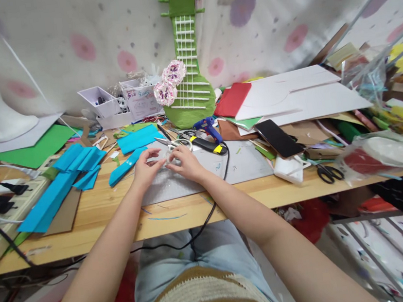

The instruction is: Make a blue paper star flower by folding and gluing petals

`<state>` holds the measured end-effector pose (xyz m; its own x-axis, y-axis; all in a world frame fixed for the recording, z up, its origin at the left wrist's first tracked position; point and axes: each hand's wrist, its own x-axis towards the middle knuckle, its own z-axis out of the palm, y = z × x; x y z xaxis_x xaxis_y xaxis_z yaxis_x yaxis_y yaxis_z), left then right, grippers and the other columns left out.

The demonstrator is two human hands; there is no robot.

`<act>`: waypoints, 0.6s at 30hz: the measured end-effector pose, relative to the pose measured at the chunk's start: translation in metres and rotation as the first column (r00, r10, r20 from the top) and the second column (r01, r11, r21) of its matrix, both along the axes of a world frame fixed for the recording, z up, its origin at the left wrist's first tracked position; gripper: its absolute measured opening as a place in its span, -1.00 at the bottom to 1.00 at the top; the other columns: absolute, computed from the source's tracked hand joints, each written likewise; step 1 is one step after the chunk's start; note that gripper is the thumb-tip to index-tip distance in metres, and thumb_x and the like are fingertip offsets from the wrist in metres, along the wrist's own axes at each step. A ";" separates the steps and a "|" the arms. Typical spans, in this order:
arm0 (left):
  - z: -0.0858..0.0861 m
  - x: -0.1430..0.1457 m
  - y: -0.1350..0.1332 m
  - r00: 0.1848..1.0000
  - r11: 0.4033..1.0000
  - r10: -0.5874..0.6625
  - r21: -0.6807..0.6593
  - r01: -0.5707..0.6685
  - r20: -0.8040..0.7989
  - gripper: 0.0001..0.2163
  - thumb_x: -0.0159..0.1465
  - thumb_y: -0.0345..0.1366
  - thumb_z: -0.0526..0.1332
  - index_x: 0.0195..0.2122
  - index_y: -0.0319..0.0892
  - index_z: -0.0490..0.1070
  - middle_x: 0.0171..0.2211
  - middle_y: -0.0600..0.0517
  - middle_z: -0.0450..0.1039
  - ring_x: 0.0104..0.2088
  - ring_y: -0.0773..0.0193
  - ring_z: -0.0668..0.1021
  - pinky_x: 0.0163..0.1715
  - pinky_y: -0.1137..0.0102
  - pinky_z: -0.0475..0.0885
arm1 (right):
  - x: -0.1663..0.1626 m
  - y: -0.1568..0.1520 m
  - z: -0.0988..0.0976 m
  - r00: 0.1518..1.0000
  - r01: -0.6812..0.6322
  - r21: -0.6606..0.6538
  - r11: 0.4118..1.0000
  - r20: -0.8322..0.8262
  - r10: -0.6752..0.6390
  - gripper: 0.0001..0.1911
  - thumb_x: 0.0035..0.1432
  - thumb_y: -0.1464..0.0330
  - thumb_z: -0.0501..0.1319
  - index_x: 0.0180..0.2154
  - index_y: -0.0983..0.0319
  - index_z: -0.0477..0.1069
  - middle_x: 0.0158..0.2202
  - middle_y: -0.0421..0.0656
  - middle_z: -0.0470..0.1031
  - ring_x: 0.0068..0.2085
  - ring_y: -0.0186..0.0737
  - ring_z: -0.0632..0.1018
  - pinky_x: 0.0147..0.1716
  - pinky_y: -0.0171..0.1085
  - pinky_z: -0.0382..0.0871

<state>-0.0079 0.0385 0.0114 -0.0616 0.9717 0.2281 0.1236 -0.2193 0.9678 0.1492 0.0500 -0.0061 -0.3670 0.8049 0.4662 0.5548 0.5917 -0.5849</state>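
Note:
My left hand (148, 168) and my right hand (185, 164) are close together over a grey board (177, 189). On both, thumb and fingers are curled toward each other in a pinch. Something small and pale seems to be between the fingertips, but I cannot make it out. Just behind the hands lie scissors with white handles (185, 144). A black-and-yellow tool (208, 145) rests beside the blue glue gun (207, 126), whose black cord runs down over the table edge. Left of my left hand is a blue paper strip (125, 169).
A green pipa-shaped model (190, 93) with pink flowers leans at the back. Folded blue paper (51, 199) and a power strip (23, 197) lie on the left. Rightward are a phone (279, 137), black-handled scissors (329, 173) and white boards (313, 100).

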 end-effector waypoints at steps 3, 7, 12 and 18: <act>-0.001 -0.002 0.001 1.000 1.000 -0.009 -0.010 0.009 0.008 -0.59 -0.15 -0.27 0.37 -0.22 -0.17 0.40 -0.24 -0.01 0.39 -0.19 0.26 0.43 -0.28 0.42 0.38 | 0.000 -0.001 0.000 1.000 -0.016 0.001 1.000 0.001 0.016 -0.86 0.02 0.31 0.27 -0.37 0.22 0.38 -0.24 -0.12 0.35 -0.12 -0.20 0.36 -0.06 -0.20 0.22; -0.004 -0.004 0.001 0.999 1.000 -0.002 0.003 0.002 0.036 -0.60 -0.16 -0.27 0.38 -0.26 -0.16 0.38 -0.28 0.01 0.39 -0.22 0.27 0.43 -0.30 0.43 0.37 | 0.001 -0.001 0.001 1.000 -0.016 -0.007 1.000 0.007 0.016 -0.86 0.03 0.30 0.27 -0.37 0.21 0.38 -0.23 -0.12 0.35 -0.12 -0.20 0.35 -0.06 -0.19 0.21; -0.002 -0.001 0.001 0.997 0.999 0.039 0.011 -0.040 0.073 -0.68 -0.13 -0.29 0.35 -0.32 -0.17 0.37 -0.39 0.07 0.39 -0.35 0.35 0.43 -0.38 0.47 0.31 | 0.000 -0.001 0.000 0.999 -0.019 -0.008 1.000 0.037 0.019 -0.86 0.02 0.30 0.27 -0.37 0.22 0.39 -0.22 -0.10 0.36 -0.10 -0.17 0.35 -0.05 -0.18 0.21; -0.002 0.003 0.003 0.979 0.994 0.043 -0.108 -0.022 0.199 -0.68 -0.17 -0.30 0.36 -0.38 -0.18 0.32 -0.50 0.12 0.37 -0.49 0.41 0.41 -0.49 0.50 0.26 | 0.000 0.000 -0.002 0.999 0.013 -0.008 1.000 0.042 -0.013 -0.86 0.03 0.28 0.25 -0.35 0.20 0.39 -0.22 -0.10 0.35 -0.09 -0.14 0.34 -0.04 -0.15 0.21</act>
<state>-0.0044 0.0411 0.0095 -0.1275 0.9863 0.1051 -0.0699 -0.1146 0.9909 0.1493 0.0500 -0.0084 -0.3757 0.8136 0.4436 0.5866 0.5794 -0.5659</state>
